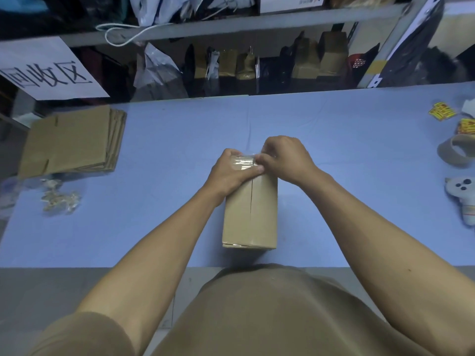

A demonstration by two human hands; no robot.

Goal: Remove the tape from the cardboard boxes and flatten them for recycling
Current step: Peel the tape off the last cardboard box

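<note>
**Tape end pinched at the far end of a closed box**

A blue tabletop (334, 155) runs wide beneath cluttered shelves (231, 24), with bare blue on both sides of the hands and its near edge just beyond the person's body. A closed cardboard box (250, 217) lies lengthwise under both hands, its centre seam facing up. The left hand (232, 170) curls over the box's far left corner, thumb pressed on top. Just beside it, the right hand (285, 156) pinches clear tape (243, 160) at the far end. Well to the left of the left hand lies a stack of flattened boxes (72, 142), with crumpled tape scraps (60, 199) nearer. Far right of the right hand sits a tape roll (456, 152).
</note>
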